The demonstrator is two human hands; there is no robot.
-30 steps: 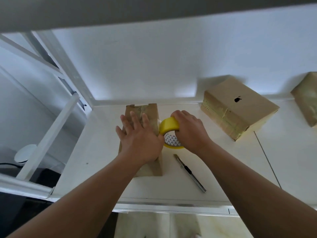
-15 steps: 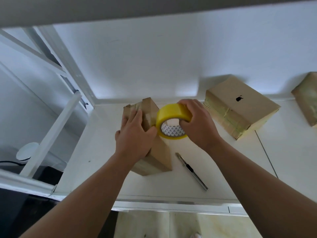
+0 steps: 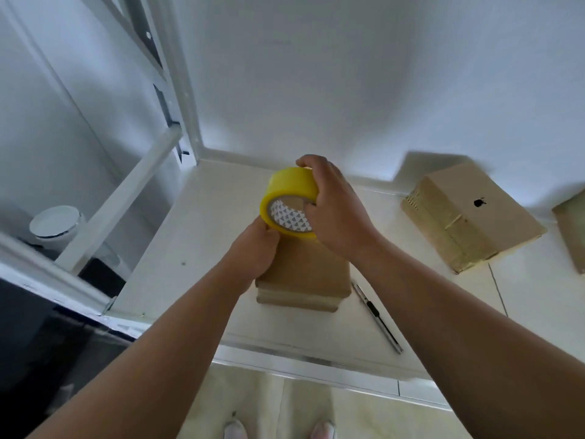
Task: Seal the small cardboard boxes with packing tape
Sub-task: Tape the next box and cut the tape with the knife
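Right hand [image 3: 335,213] gripped the yellow tape roll [image 3: 289,198]: fingers curled over its outer band, thumb hooked into the core. The roll stood on edge, tilted, its open face with the white patterned core turned toward the camera. Left hand [image 3: 253,251] met the roll at its 7 o'clock rim, fingers curled and pinching there; whether they held a loose tape end could not be told.

Both hands were over the far end of a small cardboard box [image 3: 304,274], which lay flat on the white table [image 3: 205,248] near its front edge. Tape bands showed on the near face of the box.

A slim utility knife [image 3: 376,315] lay on the table just beside the box, at 4 o'clock from it. A second cardboard box [image 3: 471,213], with tape on its side and a small black mark on top, sat well apart at 2 o'clock. A third box [image 3: 573,226] was cut off by the frame at 3 o'clock.
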